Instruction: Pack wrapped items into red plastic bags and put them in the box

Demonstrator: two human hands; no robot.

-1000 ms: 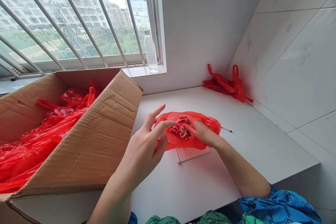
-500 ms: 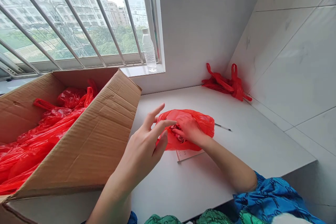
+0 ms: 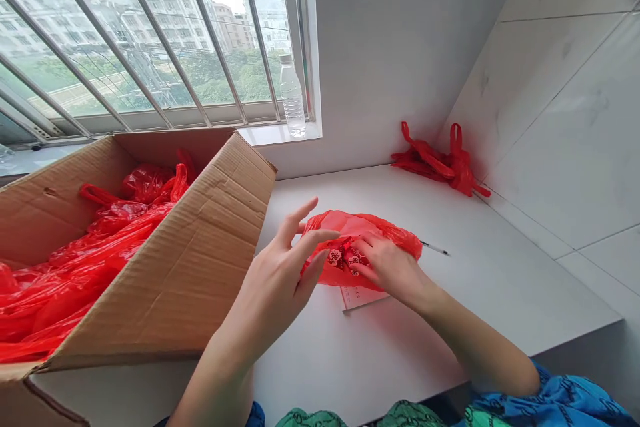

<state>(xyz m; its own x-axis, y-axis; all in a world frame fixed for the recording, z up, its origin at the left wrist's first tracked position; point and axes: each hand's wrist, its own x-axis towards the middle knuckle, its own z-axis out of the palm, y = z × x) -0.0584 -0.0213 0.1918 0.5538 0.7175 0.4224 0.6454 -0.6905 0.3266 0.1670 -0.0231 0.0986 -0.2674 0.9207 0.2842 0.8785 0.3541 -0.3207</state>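
Note:
A red plastic bag (image 3: pixel 400 239) lies with its mouth towards me. Small red packets with pale, dark-printed patches (image 3: pixel 345 257) show in its opening. My right hand (image 3: pixel 395 270) is at the mouth, thumb and fingers bent around a packet at their tips; the fingertips are partly hidden. My left hand (image 3: pixel 283 270) is held at the bag's left side with fingers spread and no packet in it. Its fingertips are by the rim, and I cannot tell how firmly they touch it. Partly under the bag is a flat sheet or booklet with printed marks (image 3: pixel 357 298).
On the left stands an open cardboard box (image 3: pixel 200 260) full of red plastic bags (image 3: pixel 120 233). More red bags (image 3: pixel 450 167) lie in the far corner of the white table (image 3: pixel 500 293). A pen (image 3: pixel 435 247) sticks out behind the bag. A clear bottle (image 3: pixel 293 100) stands on the sill.
My right hand has drawn back from deeper inside the bag towards its mouth, and more of the packets shows. My left hand keeps nearly the same pose. The view has shifted slightly.

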